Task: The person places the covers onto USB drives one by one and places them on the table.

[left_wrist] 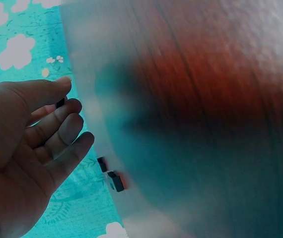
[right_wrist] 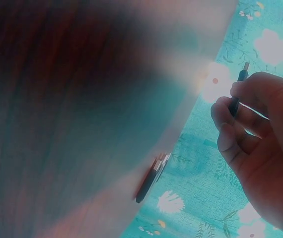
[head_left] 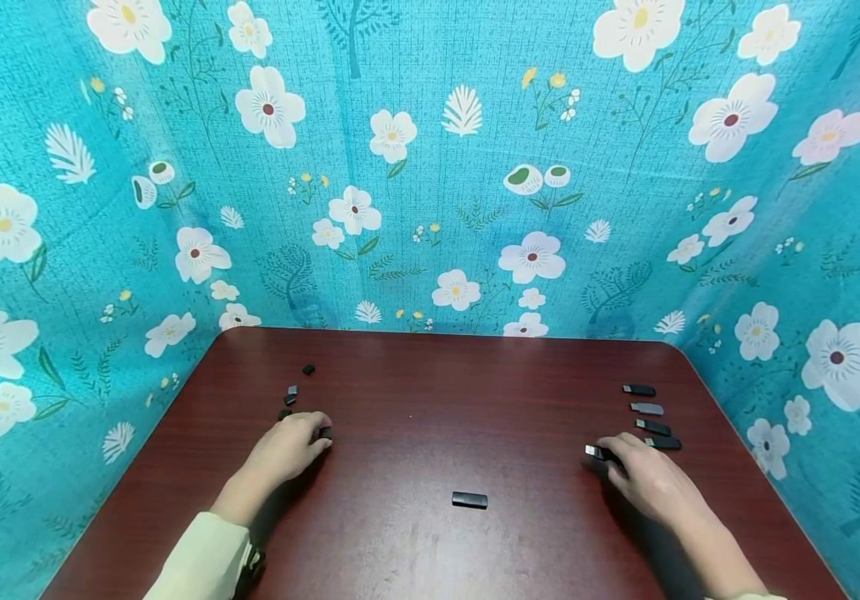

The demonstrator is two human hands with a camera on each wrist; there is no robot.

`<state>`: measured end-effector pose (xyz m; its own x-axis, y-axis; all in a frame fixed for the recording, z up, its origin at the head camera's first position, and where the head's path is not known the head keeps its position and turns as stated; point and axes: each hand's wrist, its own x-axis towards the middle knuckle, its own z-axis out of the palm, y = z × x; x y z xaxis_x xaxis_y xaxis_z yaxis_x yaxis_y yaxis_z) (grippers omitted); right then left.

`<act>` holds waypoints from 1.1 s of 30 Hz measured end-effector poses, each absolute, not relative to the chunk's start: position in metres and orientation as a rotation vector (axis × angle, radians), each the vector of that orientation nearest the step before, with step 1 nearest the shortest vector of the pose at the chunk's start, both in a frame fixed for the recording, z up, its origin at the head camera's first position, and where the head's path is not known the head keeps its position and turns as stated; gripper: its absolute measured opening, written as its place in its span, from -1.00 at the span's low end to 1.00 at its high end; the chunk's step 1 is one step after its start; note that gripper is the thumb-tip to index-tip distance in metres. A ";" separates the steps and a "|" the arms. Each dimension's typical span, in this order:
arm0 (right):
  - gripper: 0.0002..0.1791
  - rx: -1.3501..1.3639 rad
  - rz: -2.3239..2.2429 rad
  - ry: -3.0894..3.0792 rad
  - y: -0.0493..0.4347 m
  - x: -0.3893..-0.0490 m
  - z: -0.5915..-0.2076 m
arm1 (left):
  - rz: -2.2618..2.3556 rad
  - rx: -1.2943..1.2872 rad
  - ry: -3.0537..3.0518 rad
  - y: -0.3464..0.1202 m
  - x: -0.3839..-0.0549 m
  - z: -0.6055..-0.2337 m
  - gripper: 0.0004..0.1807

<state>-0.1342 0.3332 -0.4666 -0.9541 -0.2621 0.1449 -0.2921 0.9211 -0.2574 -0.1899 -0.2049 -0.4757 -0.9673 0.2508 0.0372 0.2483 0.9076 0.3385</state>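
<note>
On the left of the table, my left hand (head_left: 291, 446) pinches a small black USB stick cap (left_wrist: 60, 103) between thumb and fingertips, mostly hidden by them. Beyond that hand lie several small loose caps, among them a black one (head_left: 308, 368) and a grey one (head_left: 292, 389). My right hand (head_left: 655, 479) holds a black USB stick (right_wrist: 242, 77) between thumb and fingers, its bare metal plug pointing left in the head view. Just past the right hand, several uncapped USB sticks lie in a column, including a grey one (head_left: 647, 409) and a black one (head_left: 638, 389).
One black USB stick (head_left: 470, 500) with no metal plug showing lies near the middle front of the dark red-brown table (head_left: 430, 400). A blue floral cloth (head_left: 430, 208) hangs behind the table and along both sides.
</note>
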 end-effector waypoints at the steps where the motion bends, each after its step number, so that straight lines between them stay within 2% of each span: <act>1: -0.69 0.430 0.426 -2.973 0.333 -0.134 -0.467 | 0.542 0.403 3.060 -0.204 -0.190 -0.475 -0.76; 33: -0.71 0.584 0.359 -2.826 0.303 -0.142 -0.467 | 0.619 0.503 3.032 -0.162 -0.190 -0.468 -0.76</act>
